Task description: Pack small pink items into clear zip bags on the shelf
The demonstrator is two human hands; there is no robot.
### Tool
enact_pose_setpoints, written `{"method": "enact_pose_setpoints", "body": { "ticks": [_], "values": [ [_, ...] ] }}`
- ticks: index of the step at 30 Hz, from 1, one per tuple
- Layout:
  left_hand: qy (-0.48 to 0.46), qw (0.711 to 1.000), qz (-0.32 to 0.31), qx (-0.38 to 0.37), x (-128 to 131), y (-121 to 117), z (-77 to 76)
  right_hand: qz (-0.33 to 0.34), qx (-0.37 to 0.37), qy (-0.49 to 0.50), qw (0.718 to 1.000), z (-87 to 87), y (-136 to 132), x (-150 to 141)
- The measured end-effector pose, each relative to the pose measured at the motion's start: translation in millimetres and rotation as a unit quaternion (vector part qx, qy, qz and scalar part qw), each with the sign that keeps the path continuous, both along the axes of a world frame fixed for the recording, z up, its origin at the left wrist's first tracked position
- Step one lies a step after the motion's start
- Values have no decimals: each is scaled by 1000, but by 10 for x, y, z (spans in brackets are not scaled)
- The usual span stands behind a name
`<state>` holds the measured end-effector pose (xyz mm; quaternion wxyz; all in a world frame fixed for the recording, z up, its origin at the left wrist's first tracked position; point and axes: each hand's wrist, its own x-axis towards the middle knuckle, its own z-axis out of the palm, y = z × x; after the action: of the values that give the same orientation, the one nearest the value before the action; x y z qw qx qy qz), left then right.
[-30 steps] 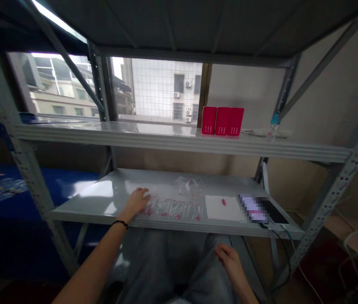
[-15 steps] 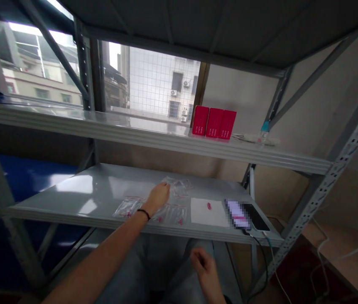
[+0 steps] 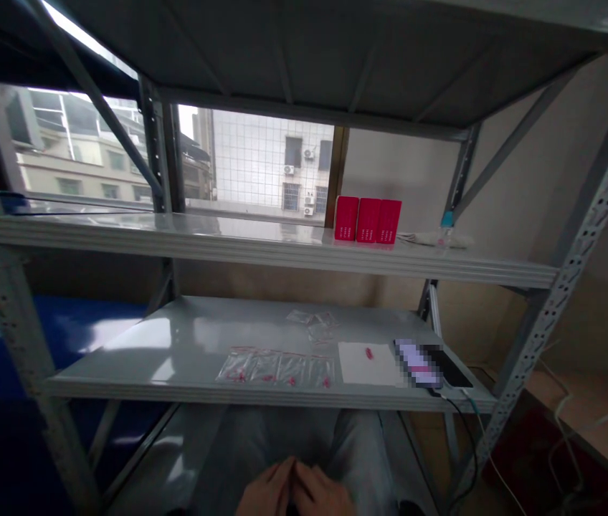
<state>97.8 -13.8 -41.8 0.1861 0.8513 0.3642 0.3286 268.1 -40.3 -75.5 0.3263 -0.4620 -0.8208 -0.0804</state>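
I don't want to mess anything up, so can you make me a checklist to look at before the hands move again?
1. Left hand and right hand off the lower shelf: ok, they are together over the lap.
2. Fingers holding nothing: cannot tell, the insides of the hands are hidden.
3. Row of four bags lying flat, pink bits inside: ok.
4. Those bags sealed: cannot tell, too small to see.
5. Pink piece on the white paper: ok.
6. Phone not touching the paper: cannot tell, it's blocky there.
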Motion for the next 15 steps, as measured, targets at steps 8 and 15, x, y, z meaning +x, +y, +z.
{"method": "enact_pose_setpoints", "body": {
  "ticks": [8,15],
  "values": [
    [-10,991,-72,-116,-40,-96,428,94,-207,9,974,796,-390,400],
    [-7,966,-124,-228,-89,-41,455,164,-261,52,950,1140,-486,512]
  ]
}}
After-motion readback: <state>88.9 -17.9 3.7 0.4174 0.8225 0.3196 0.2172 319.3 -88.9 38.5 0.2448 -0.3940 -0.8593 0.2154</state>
